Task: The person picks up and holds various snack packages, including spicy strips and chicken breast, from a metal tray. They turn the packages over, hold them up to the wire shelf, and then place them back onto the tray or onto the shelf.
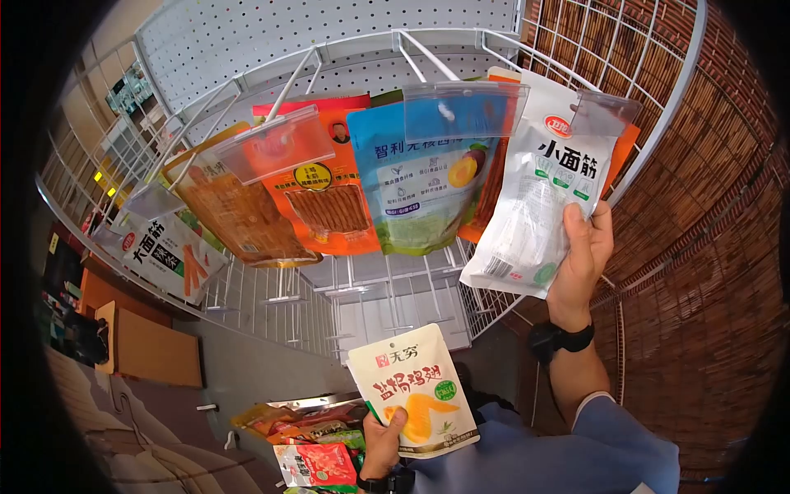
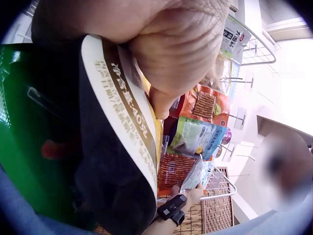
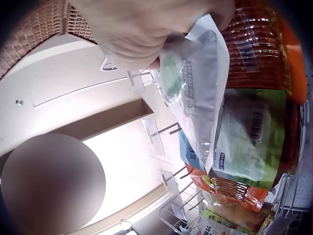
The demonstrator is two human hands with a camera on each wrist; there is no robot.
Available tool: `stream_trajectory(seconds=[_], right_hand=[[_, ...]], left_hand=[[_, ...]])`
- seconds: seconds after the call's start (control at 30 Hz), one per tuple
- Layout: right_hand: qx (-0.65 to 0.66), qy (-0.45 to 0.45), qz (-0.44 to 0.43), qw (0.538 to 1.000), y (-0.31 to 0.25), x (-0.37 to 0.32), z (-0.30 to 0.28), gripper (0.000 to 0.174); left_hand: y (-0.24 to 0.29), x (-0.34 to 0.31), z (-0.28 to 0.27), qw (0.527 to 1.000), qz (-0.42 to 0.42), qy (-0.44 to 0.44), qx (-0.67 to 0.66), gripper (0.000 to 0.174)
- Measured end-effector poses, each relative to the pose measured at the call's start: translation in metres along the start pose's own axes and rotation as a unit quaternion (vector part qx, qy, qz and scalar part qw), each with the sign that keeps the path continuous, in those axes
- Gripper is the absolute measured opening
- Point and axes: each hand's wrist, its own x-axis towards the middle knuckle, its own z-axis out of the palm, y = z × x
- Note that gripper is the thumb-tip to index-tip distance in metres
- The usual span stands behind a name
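In the head view my right hand (image 1: 583,259) grips the lower right edge of a white snack bag (image 1: 535,189) at the rack's right end, thumb on its front. The bag's top lies behind a clear tag holder. In the right wrist view the hand (image 3: 146,29) pinches that bag (image 3: 195,93) by its edge. Low in the head view my left hand (image 1: 383,445) holds a cream pouch (image 1: 415,391) with its thumb on the front. The left wrist view shows this hand (image 2: 171,49) close up, over the pouch's printed edge (image 2: 122,107).
A blue pouch (image 1: 428,173), an orange pouch (image 1: 329,198) and a brown pouch (image 1: 239,206) hang left of the white bag. Another white bag (image 1: 164,255) hangs far left. Several packets (image 1: 317,465) lie below beside my left hand. A woven screen (image 1: 699,247) stands at the right.
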Motion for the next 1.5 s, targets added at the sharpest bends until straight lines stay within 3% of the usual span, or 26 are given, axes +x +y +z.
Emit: stream_trajectory(seconds=[0.27,0.37,0.4,0.47,0.53,0.6,0.67,0.73,0.77,0.8,0.83,0.87,0.9,0.97,1.2,1.37,1.43,1.5], right_hand=[[0.064,0.013,0.083,0.994,0.023,0.005,-0.003,0.025],[-0.027,0.020,0.037,0.999,0.029,-0.011,-0.002,0.047],[-0.025,0.019,0.049,0.998,0.033,-0.020,-0.005,0.047],[-0.148,0.024,-0.045,0.988,0.043,-0.042,-0.010,0.051],[-0.163,0.019,-0.031,0.986,0.046,-0.068,-0.018,0.058],[-0.268,0.039,-0.060,0.961,0.045,-0.097,-0.025,0.058],[-0.261,0.020,-0.026,0.965,0.046,-0.132,-0.037,0.053],[-0.290,-0.106,-0.006,0.951,0.044,-0.158,-0.044,0.046],[-0.229,-0.158,0.067,0.958,0.046,-0.167,-0.043,0.044],[-0.228,-0.160,0.077,0.957,0.044,-0.174,-0.041,0.044],[-0.130,-0.234,0.259,0.928,0.043,-0.181,-0.036,0.044],[-0.025,-0.295,0.428,0.854,0.041,-0.188,-0.032,0.044],[-0.024,-0.292,0.433,0.852,0.039,-0.193,-0.026,0.044],[-0.152,-0.328,0.404,0.841,0.035,-0.200,-0.018,0.039],[-0.110,-0.259,0.429,0.858,0.057,-0.196,-0.038,0.019],[-0.127,-0.243,0.425,0.862,0.063,-0.193,-0.045,0.017],[-0.130,-0.231,0.421,0.867,0.066,-0.190,-0.050,0.018],[-0.195,-0.222,0.380,0.876,0.067,-0.183,-0.052,0.017]], left_hand=[[0.001,0.001,0.002,1.000,0.004,-0.003,-0.016,0.043],[0.001,0.001,0.000,1.000,0.000,0.012,-0.007,0.042],[0.001,0.001,0.000,1.000,-0.003,0.017,-0.005,0.041],[-0.001,0.000,-0.001,1.000,0.008,0.023,-0.011,0.040],[-0.003,-0.001,-0.001,0.999,0.022,0.031,-0.011,0.041],[-0.005,-0.003,0.000,0.999,0.024,0.041,-0.011,0.040],[-0.002,-0.004,0.005,0.998,0.018,0.064,-0.013,0.040],[-0.002,-0.003,0.007,0.997,0.028,0.069,-0.019,0.040],[-0.001,0.000,0.003,0.997,0.026,0.069,-0.012,0.041],[-0.001,0.001,0.002,0.997,0.024,0.067,-0.005,0.041],[-0.001,0.003,0.002,0.997,0.029,0.068,0.007,0.040],[0.000,0.004,0.002,0.997,0.026,0.062,0.025,0.037],[0.002,0.006,0.005,0.998,0.030,0.053,0.029,0.037],[0.003,0.008,0.008,0.998,0.031,0.043,0.037,0.036],[-0.002,0.008,0.012,0.995,0.044,0.035,0.081,0.037],[0.001,0.009,0.020,0.992,0.022,0.030,0.121,0.039],[-0.002,0.011,0.022,0.982,0.068,0.045,0.168,0.035],[-0.002,0.009,0.016,0.983,0.060,0.051,0.168,0.033]])
